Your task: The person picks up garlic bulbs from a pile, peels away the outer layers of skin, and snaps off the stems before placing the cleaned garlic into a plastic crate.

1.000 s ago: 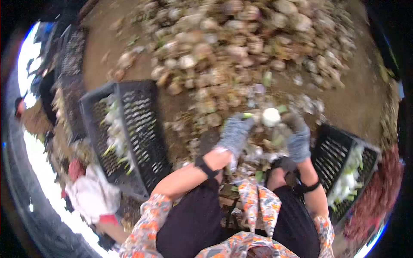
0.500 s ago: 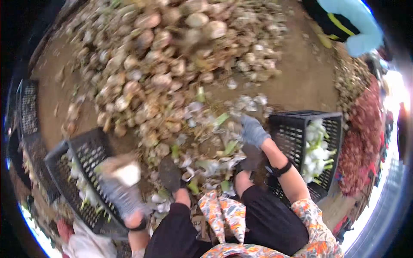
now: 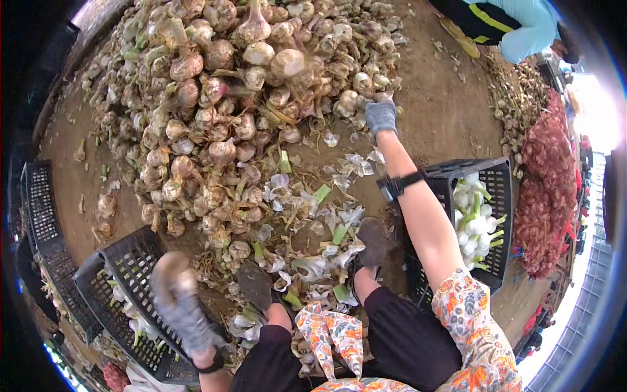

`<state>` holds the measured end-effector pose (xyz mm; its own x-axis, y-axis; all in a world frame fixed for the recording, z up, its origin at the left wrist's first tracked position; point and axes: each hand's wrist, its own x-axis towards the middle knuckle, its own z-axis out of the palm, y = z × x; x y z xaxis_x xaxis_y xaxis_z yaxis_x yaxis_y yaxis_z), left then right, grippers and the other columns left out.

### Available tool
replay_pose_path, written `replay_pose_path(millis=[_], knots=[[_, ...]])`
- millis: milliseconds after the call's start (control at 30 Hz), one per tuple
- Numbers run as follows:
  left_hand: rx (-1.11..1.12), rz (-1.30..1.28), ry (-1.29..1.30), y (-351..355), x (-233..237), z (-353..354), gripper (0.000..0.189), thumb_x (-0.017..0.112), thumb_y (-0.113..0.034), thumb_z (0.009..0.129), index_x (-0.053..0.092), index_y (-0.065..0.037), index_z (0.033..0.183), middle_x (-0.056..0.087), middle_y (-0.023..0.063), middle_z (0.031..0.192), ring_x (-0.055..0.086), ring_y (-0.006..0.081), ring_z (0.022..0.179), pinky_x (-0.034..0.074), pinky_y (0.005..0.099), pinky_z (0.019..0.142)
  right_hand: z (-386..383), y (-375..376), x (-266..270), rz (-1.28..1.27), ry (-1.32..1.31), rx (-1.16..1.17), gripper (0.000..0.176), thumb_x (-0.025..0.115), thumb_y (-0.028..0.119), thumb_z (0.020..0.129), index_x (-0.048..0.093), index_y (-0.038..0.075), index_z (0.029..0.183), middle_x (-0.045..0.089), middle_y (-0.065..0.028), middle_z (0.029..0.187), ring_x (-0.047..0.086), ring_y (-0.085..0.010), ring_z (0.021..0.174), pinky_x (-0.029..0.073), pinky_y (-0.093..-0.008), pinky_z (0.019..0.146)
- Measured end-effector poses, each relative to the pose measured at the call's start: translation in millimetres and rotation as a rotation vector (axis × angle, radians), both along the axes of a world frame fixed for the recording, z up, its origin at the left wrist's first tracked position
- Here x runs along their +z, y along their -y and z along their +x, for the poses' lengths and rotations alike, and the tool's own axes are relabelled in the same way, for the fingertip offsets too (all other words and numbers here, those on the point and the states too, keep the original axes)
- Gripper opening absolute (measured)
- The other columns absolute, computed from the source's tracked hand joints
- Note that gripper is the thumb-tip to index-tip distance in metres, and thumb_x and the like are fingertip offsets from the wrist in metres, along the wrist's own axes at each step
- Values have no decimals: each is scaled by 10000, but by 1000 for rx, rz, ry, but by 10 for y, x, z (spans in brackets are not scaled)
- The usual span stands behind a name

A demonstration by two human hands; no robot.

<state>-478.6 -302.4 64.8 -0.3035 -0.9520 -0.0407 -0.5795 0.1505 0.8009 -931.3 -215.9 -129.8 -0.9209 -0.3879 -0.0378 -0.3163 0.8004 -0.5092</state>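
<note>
My left hand [image 3: 183, 317], in a grey glove, is beside the left black crate and smeared by motion. Its fingers are closed round a pale, blurred garlic bulb [image 3: 186, 282]. Stretched far forward, my right hand [image 3: 381, 117] is also gloved in grey and reaches the right edge of a large garlic pile [image 3: 222, 117]. Its fingers are bent against a dirty garlic bulb [image 3: 348, 103], partly hiding the contact. Brown roots, dry skins and some stalks cover the bulbs in the pile.
Trimmed white garlic [image 3: 480, 225] fills a tilted black crate [image 3: 431, 209] at right; another crate [image 3: 134, 255] with garlic stands at left. Peeled skins [image 3: 320, 261] lie around my shoes. Red net sacks [image 3: 545, 189] line the right side. Another person [image 3: 532, 26] is at upper right.
My right hand has moved forward from the skins near my shoe to the pile's right edge. My left hand stays by the left crate, its white bulb now less exposed. The view has shifted.
</note>
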Motion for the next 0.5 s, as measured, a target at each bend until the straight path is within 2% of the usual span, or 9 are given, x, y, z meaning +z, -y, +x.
replay_pose_path(millis=[33,67,133,167,233,300,333,400,500], knots=[[-70,95,-59,1,-128,-167,370,647,-198,805,549,-39,1124,574,104,1089,555,223,982,444,345,871,66,-10,-19,122,-81,78,175,522,111,791,604,-19,874,632,-166,802,634,-243,675,495,-383,597],[-94,354,-261,-67,-137,-404,466,676,-148,770,502,-28,1184,545,109,1149,537,227,1016,433,344,897,529,-7,544,-283,327,-58,188,482,90,810,613,-34,862,637,-171,793,631,-237,622,505,-360,563],[-258,578,-459,-148,-428,-701,704,708,-85,718,356,-50,1327,400,118,1322,476,228,1103,424,341,920,782,-228,341,-519,480,207,207,522,117,813,629,-40,896,645,-156,794,637,-203,653,509,-317,556],[-379,581,-343,-145,-512,-843,765,715,-81,710,308,-66,1358,378,122,1341,463,235,1118,419,348,921,934,-315,394,-446,493,347,213,551,130,811,633,-27,929,649,-142,800,636,-199,684,509,-312,581],[-395,772,-589,-280,-863,-1008,808,724,-81,711,260,-66,1372,403,99,1314,462,218,1116,412,328,925,1293,-362,881,-169,687,423,301,651,92,728,625,56,1025,649,-64,927,618,-170,775,503,-269,689],[-493,848,-731,-344,-1047,-1151,759,720,-88,727,293,-40,1353,422,81,1286,460,181,1109,404,310,933,1501,-445,1001,-65,312,790,256,617,133,781,617,35,1018,639,-66,914,599,-154,786,493,-274,717],[-486,856,-723,-373,-1057,-1139,759,720,-88,727,293,-40,1353,422,81,1286,460,181,1109,404,310,933,1576,-476,994,-64,325,789,256,617,133,781,617,35,1018,639,-66,914,599,-154,786,493,-274,717],[-428,863,-733,-399,-1038,-1140,707,710,-102,747,323,-18,1333,444,76,1254,462,156,1097,399,300,937,1685,-479,986,-494,975,525,277,626,246,802,640,-8,910,637,-127,845,594,-200,770,474,-307,733],[-443,834,-665,-407,-974,-1110,668,704,-115,755,352,-10,1313,458,87,1238,470,157,1090,398,295,938,1801,-486,927,-494,843,516,254,616,231,812,634,-15,873,626,-115,778,575,-179,716,471,-299,704]])
